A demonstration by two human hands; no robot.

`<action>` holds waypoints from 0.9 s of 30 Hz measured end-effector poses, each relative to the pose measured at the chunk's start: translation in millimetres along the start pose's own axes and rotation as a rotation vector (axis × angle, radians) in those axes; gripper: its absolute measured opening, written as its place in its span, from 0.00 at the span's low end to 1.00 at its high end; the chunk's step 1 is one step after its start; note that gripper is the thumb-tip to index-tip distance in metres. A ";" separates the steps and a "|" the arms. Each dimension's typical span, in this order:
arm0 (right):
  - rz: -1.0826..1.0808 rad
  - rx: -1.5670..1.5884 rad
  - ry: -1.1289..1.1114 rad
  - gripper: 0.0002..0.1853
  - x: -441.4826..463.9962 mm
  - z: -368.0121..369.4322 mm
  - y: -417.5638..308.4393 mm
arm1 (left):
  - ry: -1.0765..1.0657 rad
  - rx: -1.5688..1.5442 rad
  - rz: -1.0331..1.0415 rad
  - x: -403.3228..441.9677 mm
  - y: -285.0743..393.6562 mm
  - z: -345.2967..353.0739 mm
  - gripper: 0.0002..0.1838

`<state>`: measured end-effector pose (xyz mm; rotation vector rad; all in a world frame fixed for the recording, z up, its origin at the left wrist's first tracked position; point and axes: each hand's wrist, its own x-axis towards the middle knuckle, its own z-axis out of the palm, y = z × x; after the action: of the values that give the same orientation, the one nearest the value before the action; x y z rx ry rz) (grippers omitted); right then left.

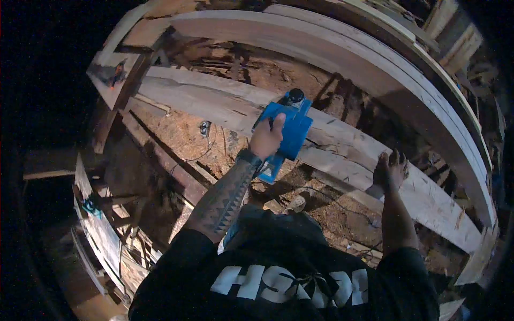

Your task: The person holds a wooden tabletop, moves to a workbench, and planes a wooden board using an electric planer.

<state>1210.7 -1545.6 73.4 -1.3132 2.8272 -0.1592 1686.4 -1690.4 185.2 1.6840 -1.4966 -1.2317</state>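
A blue power planer [294, 131] with a black knob sits on a long, wide wooden plank [342, 142]. My left hand [266, 137] is wrapped round the planer's handle, thumb on top. Farther right, my right hand [391, 170] lies at the plank with its fingers spread and no tool in it. The planer's underside is hidden.
A long curved-looking board [332, 59] runs beyond the plank. Wood shavings [187, 134], a small dark object [205, 128] and thin cords lie on the ground. A teal tool [92, 207] rests on timber at the left. An orange-marked item [115, 74] is at upper left.
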 end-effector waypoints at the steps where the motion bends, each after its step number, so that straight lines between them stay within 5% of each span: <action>1: 0.003 -0.003 0.002 0.38 -0.7 0.1 -2.2 | 0.001 -0.024 -0.029 -4.5 -1.0 -6.9 0.36; 7: 0.009 -0.056 -0.025 0.37 -0.4 -2.1 -2.3 | 0.099 -0.156 -0.196 -26.3 -28.4 -99.4 0.34; 11: 0.009 -0.023 0.008 0.38 3.0 13.2 6.0 | 0.180 -0.172 -0.133 20.5 -43.9 -144.3 0.34; 27: 0.022 -0.053 0.011 0.39 -0.7 2.7 -3.3 | -0.039 -0.317 -0.180 46.5 -53.0 -160.8 0.34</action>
<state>1213.9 -1547.4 71.1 -1.2946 2.8726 -0.0923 1851.6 -1749.3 193.8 1.6119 -1.1183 -1.5153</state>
